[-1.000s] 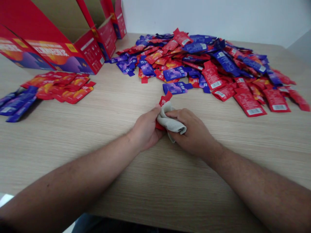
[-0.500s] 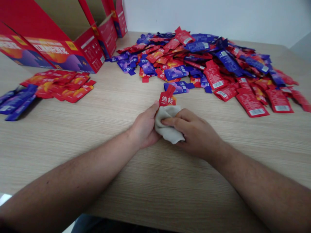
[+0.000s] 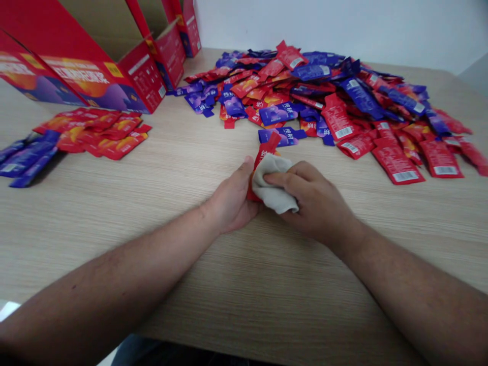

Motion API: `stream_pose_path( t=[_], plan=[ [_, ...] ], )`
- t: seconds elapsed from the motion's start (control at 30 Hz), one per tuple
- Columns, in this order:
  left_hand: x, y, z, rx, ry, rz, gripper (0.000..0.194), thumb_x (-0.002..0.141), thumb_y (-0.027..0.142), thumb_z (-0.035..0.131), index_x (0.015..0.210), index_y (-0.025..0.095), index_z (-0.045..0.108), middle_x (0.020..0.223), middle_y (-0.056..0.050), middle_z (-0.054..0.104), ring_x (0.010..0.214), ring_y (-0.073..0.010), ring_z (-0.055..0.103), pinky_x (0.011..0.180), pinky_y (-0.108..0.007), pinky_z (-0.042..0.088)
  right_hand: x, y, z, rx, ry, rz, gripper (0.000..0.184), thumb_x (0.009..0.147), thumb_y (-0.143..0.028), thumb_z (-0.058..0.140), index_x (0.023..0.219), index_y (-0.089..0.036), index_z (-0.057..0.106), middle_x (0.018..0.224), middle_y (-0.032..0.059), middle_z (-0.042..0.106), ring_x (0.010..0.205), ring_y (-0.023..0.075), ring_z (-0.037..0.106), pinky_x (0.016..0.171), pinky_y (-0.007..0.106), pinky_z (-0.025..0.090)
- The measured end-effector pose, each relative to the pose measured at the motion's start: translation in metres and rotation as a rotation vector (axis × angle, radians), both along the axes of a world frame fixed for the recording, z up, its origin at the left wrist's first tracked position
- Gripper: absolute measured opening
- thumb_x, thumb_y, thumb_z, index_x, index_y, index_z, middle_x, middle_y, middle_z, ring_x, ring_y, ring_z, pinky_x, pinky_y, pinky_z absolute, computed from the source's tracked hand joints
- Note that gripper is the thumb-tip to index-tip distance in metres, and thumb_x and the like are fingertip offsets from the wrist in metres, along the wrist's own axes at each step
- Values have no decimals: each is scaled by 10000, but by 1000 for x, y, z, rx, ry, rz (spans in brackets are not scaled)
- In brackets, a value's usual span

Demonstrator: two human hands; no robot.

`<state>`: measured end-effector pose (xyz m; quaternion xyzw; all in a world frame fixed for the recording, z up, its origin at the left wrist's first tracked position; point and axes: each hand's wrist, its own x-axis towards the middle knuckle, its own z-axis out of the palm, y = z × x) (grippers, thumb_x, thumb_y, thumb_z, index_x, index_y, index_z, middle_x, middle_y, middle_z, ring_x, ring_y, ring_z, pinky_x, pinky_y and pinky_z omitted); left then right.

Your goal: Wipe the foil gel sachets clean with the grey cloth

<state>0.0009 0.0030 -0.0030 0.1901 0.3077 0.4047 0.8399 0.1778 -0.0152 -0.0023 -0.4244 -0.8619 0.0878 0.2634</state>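
My left hand (image 3: 238,195) is closed on a red pouch (image 3: 269,144) along its left edge, the pouch's narrow neck pointing away from me. Bunched in my right hand (image 3: 316,203) is a grey-white cloth (image 3: 272,188), pressed against the front of the pouch. The cloth covers much of the pouch, and the left fingers behind it are mostly hidden. Just beyond the held pouch lies a purple pouch (image 3: 285,134), at the near edge of a large heap of red and purple pouches (image 3: 335,117).
On the left, red pouches (image 3: 110,132) lie in overlapping rows beside several purple pouches (image 3: 32,157). Behind them stand open red cardboard boxes (image 3: 141,76). A white wall (image 3: 324,25) rises behind the wooden table (image 3: 183,168).
My right hand and the cloth have moved slightly right and up across the pouch. The pouch has tilted, and more of its left side now shows.
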Motion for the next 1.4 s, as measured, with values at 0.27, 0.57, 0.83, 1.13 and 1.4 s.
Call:
stream_pose_path(
  t=[0.27, 0.57, 0.83, 1.13, 1.4],
  plan=[
    [-2, -2, 1, 105, -49, -31, 594, 1118, 539, 287, 1227, 147, 720, 1154, -142, 796, 1155, -265, 735, 929, -344, 570, 2, 1, 2, 38, 0, -69, 398, 938, -299, 652, 1320, -204, 707, 1078, 133, 676, 980, 293, 658, 836, 439, 575],
    [-4, 0, -3, 114, -52, -54, 646, 1105, 592, 297, 1291, 131, 709, 1149, -146, 799, 1154, -264, 732, 972, -349, 549, 4, 3, 2, 58, 10, -83, 403, 930, -292, 657, 1319, -199, 713, 1069, 132, 676, 974, 302, 662, 831, 447, 578],
    [-4, 0, -7, 94, -50, -68, 637, 1088, 602, 369, 1315, 101, 692, 1165, -182, 789, 1175, -294, 724, 996, -375, 541, 8, 8, 2, 69, -7, 52, 393, 916, -265, 661, 1298, -193, 715, 1046, 124, 687, 943, 297, 677, 790, 440, 586],
    [0, 0, -3, 4, 32, -17, 450, 1100, 413, 424, 1180, 94, 731, 1002, -158, 806, 997, -267, 770, 894, -375, 598, 8, 6, 4, -49, 3, 158, 405, 890, -262, 706, 1294, -237, 719, 1050, 90, 657, 924, 247, 659, 758, 372, 564],
    [-10, 12, -8, 5, 33, 57, 358, 1082, 314, 433, 1062, 129, 739, 942, -111, 808, 790, -221, 766, 768, -364, 635, 15, 13, -3, 70, 31, -72, 402, 895, -272, 684, 1289, -202, 718, 1018, 117, 676, 935, 288, 651, 804, 443, 581]
  ],
)
